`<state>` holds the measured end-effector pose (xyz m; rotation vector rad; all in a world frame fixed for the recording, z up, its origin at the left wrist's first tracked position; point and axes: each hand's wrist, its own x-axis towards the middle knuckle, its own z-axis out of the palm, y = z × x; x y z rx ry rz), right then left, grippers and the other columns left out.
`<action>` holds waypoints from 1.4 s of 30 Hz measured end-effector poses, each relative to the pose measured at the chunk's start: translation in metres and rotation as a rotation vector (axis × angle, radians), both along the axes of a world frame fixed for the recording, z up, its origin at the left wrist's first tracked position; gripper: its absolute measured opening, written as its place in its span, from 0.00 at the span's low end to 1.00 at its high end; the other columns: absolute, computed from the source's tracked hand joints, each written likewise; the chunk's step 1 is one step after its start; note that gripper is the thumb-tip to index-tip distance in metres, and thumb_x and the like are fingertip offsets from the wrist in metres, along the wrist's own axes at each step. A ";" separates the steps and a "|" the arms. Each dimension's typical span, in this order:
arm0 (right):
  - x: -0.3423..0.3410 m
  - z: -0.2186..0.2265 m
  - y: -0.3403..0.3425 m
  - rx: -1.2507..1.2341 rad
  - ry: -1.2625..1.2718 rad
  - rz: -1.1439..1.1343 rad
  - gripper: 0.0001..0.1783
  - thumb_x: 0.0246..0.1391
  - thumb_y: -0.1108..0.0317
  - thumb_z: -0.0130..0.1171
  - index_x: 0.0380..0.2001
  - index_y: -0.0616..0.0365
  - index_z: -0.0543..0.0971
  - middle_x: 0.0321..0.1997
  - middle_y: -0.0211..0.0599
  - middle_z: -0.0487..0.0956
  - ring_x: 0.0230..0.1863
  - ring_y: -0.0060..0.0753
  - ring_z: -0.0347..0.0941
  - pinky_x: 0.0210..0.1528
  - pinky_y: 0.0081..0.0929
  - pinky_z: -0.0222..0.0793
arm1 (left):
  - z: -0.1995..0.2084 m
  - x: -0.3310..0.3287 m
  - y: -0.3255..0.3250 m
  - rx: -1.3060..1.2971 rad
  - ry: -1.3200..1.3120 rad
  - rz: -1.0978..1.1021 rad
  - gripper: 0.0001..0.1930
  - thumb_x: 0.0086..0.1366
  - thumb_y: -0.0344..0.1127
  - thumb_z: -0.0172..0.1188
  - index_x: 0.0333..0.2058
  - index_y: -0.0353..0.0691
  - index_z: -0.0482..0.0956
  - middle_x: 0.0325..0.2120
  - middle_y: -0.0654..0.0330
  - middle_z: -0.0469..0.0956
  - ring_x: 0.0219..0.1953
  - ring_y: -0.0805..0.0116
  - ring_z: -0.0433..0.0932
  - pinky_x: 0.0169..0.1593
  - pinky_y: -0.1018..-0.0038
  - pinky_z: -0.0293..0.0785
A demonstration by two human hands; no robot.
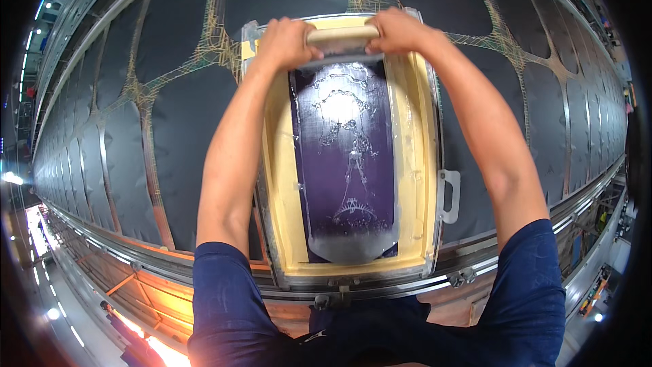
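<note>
Both my arms reach forward over a screen-printing frame (419, 183), its inner border covered in yellow tape. Inside it lies a dark purple mesh panel (322, 177) with glossy, wet-looking streaks and a pale fine-line pattern near its lower part. At the frame's far end, a squeegee (341, 34) with a cream-coloured handle lies crosswise. My left hand (284, 44) wraps round the handle's left end. The right end is gripped by my right hand (401, 32). The squeegee's blade edge meets the far end of the mesh, partly hidden by glare.
Dark fabric-like panels (187, 163) cover the long table on both sides, divided by yellowish and brown stained strips. A metal side handle (448, 197) juts from the frame's right edge. Metal rails with a clamp (462, 277) run along the near edge. Orange light glows at lower left.
</note>
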<state>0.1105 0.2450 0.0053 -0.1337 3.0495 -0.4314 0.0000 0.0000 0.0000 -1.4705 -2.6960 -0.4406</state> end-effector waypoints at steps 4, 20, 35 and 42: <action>-0.003 -0.042 0.001 -0.181 -0.214 -0.021 0.21 0.44 0.58 0.75 0.39 0.57 0.85 0.30 0.47 0.85 0.34 0.47 0.83 0.41 0.41 0.75 | -0.045 0.001 -0.001 -0.045 -0.143 0.013 0.23 0.45 0.49 0.79 0.39 0.44 0.88 0.29 0.51 0.85 0.37 0.48 0.85 0.44 0.58 0.79; 0.180 -0.059 -0.100 -0.225 -0.070 -0.033 0.15 0.45 0.67 0.72 0.37 0.61 0.83 0.27 0.48 0.82 0.31 0.49 0.81 0.38 0.39 0.74 | -0.062 0.166 -0.094 -0.018 -0.151 -0.044 0.18 0.47 0.47 0.77 0.34 0.45 0.87 0.26 0.52 0.83 0.36 0.47 0.83 0.44 0.57 0.76; 0.379 -0.055 -0.117 -0.124 0.417 -0.707 0.23 0.59 0.52 0.63 0.52 0.54 0.82 0.51 0.49 0.83 0.56 0.53 0.77 0.60 0.43 0.70 | -0.040 0.404 -0.214 0.079 -0.183 0.021 0.20 0.45 0.38 0.75 0.39 0.47 0.82 0.30 0.62 0.82 0.36 0.59 0.80 0.46 0.61 0.68; 0.376 -0.131 -0.112 -0.397 0.233 -1.010 0.19 0.64 0.50 0.59 0.38 0.58 0.81 0.39 0.44 0.85 0.41 0.48 0.80 0.46 0.41 0.72 | -0.050 0.399 -0.234 -0.043 -0.067 -0.045 0.11 0.43 0.33 0.71 0.29 0.47 0.83 0.32 0.67 0.81 0.39 0.64 0.78 0.49 0.64 0.68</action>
